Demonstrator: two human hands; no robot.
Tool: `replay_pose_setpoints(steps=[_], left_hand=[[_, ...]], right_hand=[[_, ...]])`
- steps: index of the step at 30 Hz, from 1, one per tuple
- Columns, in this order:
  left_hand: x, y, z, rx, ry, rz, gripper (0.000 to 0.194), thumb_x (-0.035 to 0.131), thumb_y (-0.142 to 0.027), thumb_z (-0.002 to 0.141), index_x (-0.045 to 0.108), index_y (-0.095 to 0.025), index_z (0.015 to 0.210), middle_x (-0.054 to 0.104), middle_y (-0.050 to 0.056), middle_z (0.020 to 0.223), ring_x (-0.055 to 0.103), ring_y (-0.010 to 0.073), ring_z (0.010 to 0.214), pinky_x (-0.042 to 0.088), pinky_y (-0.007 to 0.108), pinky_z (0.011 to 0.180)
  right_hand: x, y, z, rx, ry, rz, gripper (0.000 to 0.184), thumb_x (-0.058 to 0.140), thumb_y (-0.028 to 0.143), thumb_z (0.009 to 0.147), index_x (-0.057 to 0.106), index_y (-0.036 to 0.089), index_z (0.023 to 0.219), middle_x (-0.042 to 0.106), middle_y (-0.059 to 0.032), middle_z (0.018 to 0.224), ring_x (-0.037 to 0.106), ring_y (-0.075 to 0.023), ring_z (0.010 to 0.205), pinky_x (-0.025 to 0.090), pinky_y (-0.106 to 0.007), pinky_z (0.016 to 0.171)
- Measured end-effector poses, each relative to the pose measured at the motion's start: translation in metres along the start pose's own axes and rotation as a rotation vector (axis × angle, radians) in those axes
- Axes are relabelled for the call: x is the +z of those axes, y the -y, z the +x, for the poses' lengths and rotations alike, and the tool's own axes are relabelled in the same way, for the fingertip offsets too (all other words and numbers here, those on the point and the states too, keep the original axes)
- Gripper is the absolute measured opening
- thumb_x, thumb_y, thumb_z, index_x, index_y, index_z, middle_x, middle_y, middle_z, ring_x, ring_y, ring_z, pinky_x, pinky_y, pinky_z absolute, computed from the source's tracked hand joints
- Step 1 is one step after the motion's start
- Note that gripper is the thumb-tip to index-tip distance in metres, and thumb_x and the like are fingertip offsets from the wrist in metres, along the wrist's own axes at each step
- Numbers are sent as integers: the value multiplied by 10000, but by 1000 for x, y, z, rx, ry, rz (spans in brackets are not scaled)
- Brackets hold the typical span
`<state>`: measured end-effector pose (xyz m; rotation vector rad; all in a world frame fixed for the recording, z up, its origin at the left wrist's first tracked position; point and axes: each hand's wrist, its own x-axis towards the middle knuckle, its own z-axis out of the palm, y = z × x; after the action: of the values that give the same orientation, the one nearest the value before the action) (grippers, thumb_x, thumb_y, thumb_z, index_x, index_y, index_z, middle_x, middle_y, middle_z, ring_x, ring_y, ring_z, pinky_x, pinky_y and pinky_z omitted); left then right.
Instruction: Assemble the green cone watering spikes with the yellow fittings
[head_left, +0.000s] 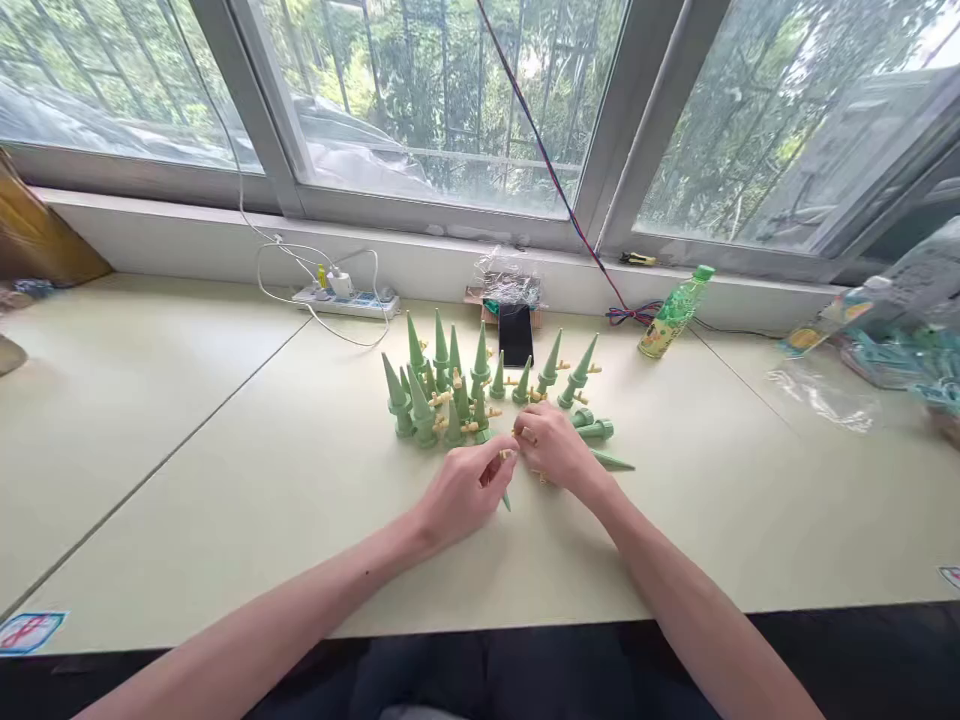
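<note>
My left hand (466, 490) and my right hand (553, 446) meet over the pale table (225, 440), just in front of a cluster of green cone-shaped spikes (450, 395) that stand upright with small cream valves on their sides. The left hand's fingers are closed round a green spike (506, 498) whose tip points down below the hand. The right hand pinches a small cream piece (508, 454) at the spike's top. A few more green spikes (600, 432) lie flat just right of the right hand.
A black phone (516, 334) lies behind the cones, before a box in crinkled plastic (507, 284). A white power strip (346, 298) with cables sits back left, a green bottle (673, 312) back right. Plastic bags of green parts (892, 340) are far right. Windows run along the back.
</note>
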<state>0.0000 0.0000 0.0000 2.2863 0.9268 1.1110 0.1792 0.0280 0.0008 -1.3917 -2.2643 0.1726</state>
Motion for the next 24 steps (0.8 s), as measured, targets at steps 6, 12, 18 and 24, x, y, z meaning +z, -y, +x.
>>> replay_pose_setpoints(steps=[6, 12, 18, 24], left_hand=[[-2, 1, -2, -39, -44, -7, 108, 535, -187, 941, 630, -194, 991, 504, -71, 572, 415, 72, 481, 359, 192, 526], [-3, 0, 1, -49, -100, 8, 89, 538, -187, 938, 621, -191, 970, 560, -41, 677, 438, 72, 508, 381, 197, 530], [-6, 0, 2, -56, -126, 28, 73, 537, -183, 931, 608, -193, 938, 581, -5, 874, 440, 53, 505, 405, 209, 530], [-8, -2, 2, -126, -116, 52, 128, 588, -196, 899, 611, -219, 1023, 580, 10, 1084, 445, 29, 486, 449, 226, 564]], right_hand=[[-3, 0, 0, 53, -10, 3, 156, 575, 23, 828, 608, 172, 797, 644, -63, 828, 544, -216, 843, 435, -312, 761], [-5, 2, 0, 90, 24, 28, 148, 566, 34, 863, 617, 171, 889, 643, -68, 885, 566, -218, 887, 450, -321, 797], [-6, 3, -1, 102, 59, 21, 151, 536, 67, 918, 643, 159, 864, 626, -85, 903, 568, -220, 917, 463, -325, 821], [-8, 4, 0, 135, -10, 80, 162, 495, 56, 927, 599, 158, 856, 643, -87, 863, 582, -226, 876, 463, -335, 784]])
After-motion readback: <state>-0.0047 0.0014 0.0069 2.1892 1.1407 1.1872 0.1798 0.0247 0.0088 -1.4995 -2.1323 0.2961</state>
